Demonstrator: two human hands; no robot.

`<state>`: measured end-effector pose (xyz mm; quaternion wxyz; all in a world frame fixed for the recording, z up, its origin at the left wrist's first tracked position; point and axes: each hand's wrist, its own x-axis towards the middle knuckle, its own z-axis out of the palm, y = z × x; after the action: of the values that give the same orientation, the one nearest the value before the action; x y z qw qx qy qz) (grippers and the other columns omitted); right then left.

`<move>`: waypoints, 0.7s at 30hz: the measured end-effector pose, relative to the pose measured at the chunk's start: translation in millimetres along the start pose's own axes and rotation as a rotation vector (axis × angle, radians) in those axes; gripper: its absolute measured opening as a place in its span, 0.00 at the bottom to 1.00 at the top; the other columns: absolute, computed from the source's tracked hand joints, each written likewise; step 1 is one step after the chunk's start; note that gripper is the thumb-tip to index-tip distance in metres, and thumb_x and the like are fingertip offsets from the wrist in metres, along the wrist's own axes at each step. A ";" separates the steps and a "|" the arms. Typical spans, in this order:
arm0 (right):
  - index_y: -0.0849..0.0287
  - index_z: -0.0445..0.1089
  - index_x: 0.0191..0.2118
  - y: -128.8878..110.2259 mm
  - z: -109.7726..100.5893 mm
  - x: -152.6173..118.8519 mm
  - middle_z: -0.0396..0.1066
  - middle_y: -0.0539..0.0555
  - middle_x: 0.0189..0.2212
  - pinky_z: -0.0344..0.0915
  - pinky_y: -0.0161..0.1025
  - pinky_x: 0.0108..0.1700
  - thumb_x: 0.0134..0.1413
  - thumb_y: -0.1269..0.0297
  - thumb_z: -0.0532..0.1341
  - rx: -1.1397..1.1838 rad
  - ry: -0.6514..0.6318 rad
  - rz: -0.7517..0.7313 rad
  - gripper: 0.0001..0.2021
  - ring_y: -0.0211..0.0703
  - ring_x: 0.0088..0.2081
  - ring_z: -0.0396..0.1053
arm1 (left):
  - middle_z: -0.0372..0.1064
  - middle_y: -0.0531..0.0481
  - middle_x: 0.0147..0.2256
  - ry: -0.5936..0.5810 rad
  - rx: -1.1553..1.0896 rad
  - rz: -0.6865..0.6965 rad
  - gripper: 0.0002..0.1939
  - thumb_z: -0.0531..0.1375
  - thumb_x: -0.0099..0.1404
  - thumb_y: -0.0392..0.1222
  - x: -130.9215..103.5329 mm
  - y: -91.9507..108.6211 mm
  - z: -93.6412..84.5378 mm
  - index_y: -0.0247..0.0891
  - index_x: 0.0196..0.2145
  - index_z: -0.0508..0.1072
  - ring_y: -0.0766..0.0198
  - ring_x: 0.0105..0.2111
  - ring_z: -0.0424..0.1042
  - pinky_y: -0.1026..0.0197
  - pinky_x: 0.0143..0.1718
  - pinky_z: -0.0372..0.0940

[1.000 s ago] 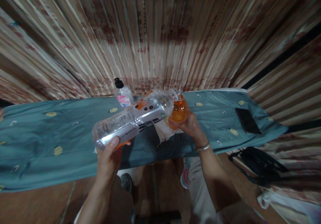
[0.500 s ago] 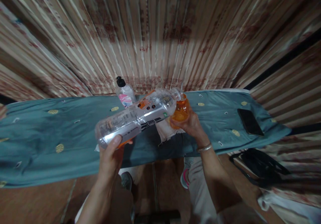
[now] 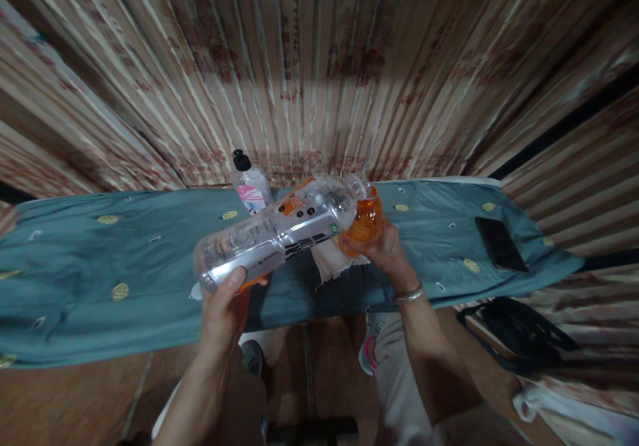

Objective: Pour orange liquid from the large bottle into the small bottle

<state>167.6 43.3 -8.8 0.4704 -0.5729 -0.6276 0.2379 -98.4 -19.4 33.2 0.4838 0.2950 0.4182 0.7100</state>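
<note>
My left hand [image 3: 227, 303] is wrapped round the base end of a large clear bottle [image 3: 279, 229] with a silver and orange label. The bottle lies tilted, its open neck up to the right, at the rim of an orange see-through container [image 3: 365, 218]. Around that container my right hand [image 3: 382, 246] is closed, with a bracelet on the wrist. Beneath it a pale cloth [image 3: 332, 264] lies on the table. Behind the large bottle stands a clear bottle with a black cap and pink label [image 3: 251, 190]. Any liquid passing between the two vessels cannot be made out.
A teal patterned cloth covers the narrow table [image 3: 164, 253]. A black phone [image 3: 500, 244] lies on its right part. Pleated curtains [image 3: 309, 66] hang behind and at the sides. On the floor at the right is a black bag [image 3: 524, 333].
The large bottle and the orange container have shifted very slightly to the right in the view, together with both hands. Both grips are the same.
</note>
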 end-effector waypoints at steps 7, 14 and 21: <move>0.55 0.67 0.58 -1.3 0.7 0.2 0.77 0.61 0.51 0.74 0.62 0.57 0.40 0.52 0.74 0.018 -0.001 0.021 0.37 0.61 0.50 0.77 | 0.78 0.46 0.38 -0.012 -0.005 0.010 0.31 0.75 0.45 0.46 1.1 0.1 1.8 0.41 0.47 0.77 0.61 0.29 0.75 0.67 0.21 0.69; 0.55 0.69 0.52 9.4 3.4 -0.6 0.78 0.61 0.47 0.77 0.60 0.53 0.42 0.51 0.74 0.026 -0.030 0.017 0.31 0.59 0.46 0.79 | 0.78 0.45 0.40 -0.012 0.012 0.034 0.34 0.76 0.44 0.48 2.6 0.4 2.6 0.41 0.49 0.76 0.62 0.28 0.75 0.68 0.21 0.69; 0.57 0.69 0.54 9.4 2.1 -1.0 0.79 0.61 0.47 0.77 0.56 0.51 0.41 0.53 0.74 0.091 -0.089 0.050 0.32 0.57 0.46 0.79 | 0.79 0.45 0.40 -0.013 0.004 0.011 0.32 0.76 0.45 0.47 1.1 -0.3 1.1 0.40 0.48 0.77 0.61 0.30 0.75 0.67 0.22 0.70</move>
<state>170.4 45.1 -17.9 0.4615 -0.5551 -0.6220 0.3032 -97.8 -18.0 33.5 0.4820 0.3030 0.4150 0.7097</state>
